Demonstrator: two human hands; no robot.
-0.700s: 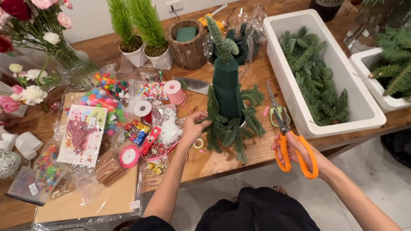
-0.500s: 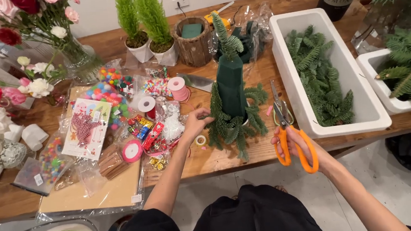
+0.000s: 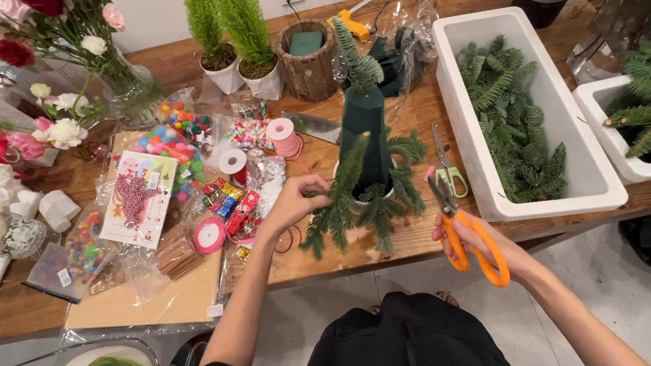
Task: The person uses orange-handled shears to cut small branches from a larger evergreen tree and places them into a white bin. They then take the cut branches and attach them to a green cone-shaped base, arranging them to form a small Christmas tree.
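Our left hand (image 3: pixel 290 205) pinches a green fir sprig (image 3: pixel 342 193) between its fingers (image 3: pixel 318 182), beside the dark green cone of floral foam (image 3: pixel 364 137) standing on the wooden desk (image 3: pixel 413 114). Our right hand (image 3: pixel 493 243) has its fingers curled through orange-handled scissors (image 3: pixel 465 230), blades near the cone's lower branches.

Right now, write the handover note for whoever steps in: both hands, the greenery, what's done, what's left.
Left hand: pinching a fir sprig at the base of the dark green foam cone.
Right hand: holds orange scissors, blades apart, off the table edge.
Done: sprigs ring the cone's base, one stands at its tip.
Left: the cone's sides are bare; more cut fir lies in the white trough.
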